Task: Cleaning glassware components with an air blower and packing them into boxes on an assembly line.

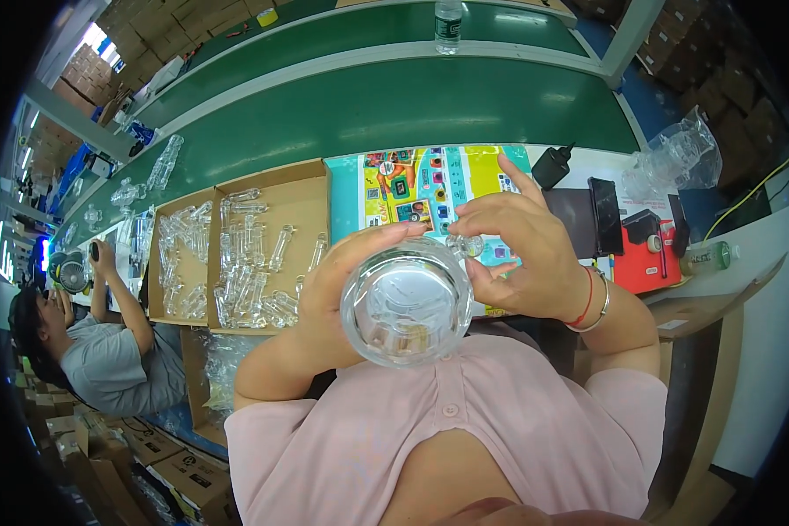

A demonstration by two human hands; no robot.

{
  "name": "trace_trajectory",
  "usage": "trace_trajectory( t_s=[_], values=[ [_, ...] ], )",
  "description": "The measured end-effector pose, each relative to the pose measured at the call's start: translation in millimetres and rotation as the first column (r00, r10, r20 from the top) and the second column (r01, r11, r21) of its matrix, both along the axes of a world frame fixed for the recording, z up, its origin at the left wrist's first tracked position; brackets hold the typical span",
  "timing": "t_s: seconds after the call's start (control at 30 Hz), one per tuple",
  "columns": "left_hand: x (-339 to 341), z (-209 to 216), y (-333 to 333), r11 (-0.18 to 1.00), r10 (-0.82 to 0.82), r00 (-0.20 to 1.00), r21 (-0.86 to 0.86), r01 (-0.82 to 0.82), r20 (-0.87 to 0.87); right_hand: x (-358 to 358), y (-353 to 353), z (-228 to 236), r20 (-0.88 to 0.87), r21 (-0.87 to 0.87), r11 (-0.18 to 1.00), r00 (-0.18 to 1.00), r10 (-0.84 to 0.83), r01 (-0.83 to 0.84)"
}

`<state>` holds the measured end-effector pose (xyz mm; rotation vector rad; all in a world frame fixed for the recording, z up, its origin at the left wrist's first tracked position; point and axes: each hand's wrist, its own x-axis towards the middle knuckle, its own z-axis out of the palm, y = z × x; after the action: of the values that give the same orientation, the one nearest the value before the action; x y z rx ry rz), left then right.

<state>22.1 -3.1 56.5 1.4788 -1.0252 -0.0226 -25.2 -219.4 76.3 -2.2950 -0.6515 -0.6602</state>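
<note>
My left hand [329, 279] is wrapped round the side of a clear, round glass vessel [408, 307], held in front of my chest with its wide circular end toward me. At the vessel's upper right edge is a small clear glass piece [470, 246]; whether it is joined to the vessel I cannot tell. My right hand [530, 254] pinches this piece between thumb and fingers, with one finger raised. Beneath the hands lies a colourful printed sheet [451, 188]. To the left, a cardboard tray [323, 188] holds several clear glass tube-like pieces [245, 254].
A black dropper bottle [552, 167], a dark phone [605, 215] and a red box [653, 263] lie right of the sheet. Clear plastic wrap [675, 162] sits beyond them. A water bottle [448, 28] stands on the green bench [324, 105]. Another person [123, 368] works at far left.
</note>
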Motion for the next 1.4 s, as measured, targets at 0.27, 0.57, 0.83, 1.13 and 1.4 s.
trace_trajectory(
  t_s=[0.27,0.57,0.83,1.13,1.4],
  values=[
    [3,-3,0,0.971,-0.224,0.969,0.111,0.213,0.103,4,-6,-21,-0.057,0.204,0.941,0.956,0.289,-0.272],
    [-32,-41,14,0.866,-0.476,0.871,0.234,0.442,0.118,-35,27,-56,-0.006,0.266,0.678,0.702,0.712,-0.685],
    [-34,-27,7,0.786,-0.609,0.783,0.231,0.574,0.128,-39,37,-58,-0.029,0.215,0.601,0.61,0.792,-0.77],
    [-41,-41,8,0.882,-0.469,0.857,0.169,0.44,0.216,-41,31,-53,-0.163,0.256,0.608,0.586,0.794,-0.752],
    [-21,-72,20,0.919,-0.303,0.942,0.22,0.328,-0.143,-22,35,-43,-0.297,0.52,0.712,0.681,0.669,-0.472]
  ],
)
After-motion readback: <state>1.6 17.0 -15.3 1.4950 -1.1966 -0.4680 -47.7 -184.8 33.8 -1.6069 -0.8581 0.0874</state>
